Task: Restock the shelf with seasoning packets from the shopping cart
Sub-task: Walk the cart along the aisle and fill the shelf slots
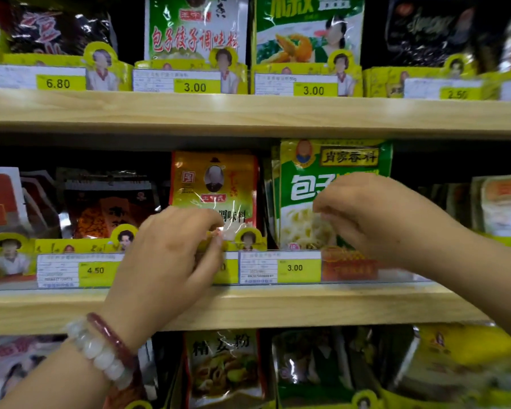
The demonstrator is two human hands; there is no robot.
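On the middle shelf (248, 308) an orange-and-yellow seasoning packet (216, 184) stands upright in its yellow display box. My left hand (171, 252), with bead bracelets on the wrist, pinches the lower front of this packet. To its right stands a green-and-white seasoning packet (307, 178), in front of several like it. My right hand (375, 214) is at this packet's front with fingers curled; whether it grips the packet is unclear. No shopping cart is in view.
The upper shelf (248, 113) holds packets behind price tags 6.80, 3.00, 3.00 and 2.50. Dark red packets (106, 208) stand left of my left hand, pale ones (502, 202) at far right. More packets (224, 367) fill the lower shelf.
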